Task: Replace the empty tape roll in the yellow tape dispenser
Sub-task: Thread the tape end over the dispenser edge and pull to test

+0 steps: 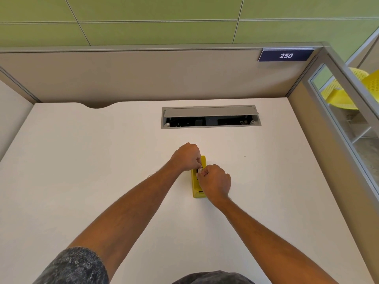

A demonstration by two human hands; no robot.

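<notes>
yellow tape dispenser (196,186), white desk (82,160), green wall panels (164,21), navy sign (285,55), grey-mottled sleeve (75,267), perforated yellow chair (340,93)

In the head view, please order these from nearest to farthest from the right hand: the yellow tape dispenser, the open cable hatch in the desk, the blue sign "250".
1. Yellow tape dispenser: directly under the right hand, touched by it.
2. Cable hatch: set in the desk, farther back.
3. Blue sign "250": on the partition, back right.
</notes>
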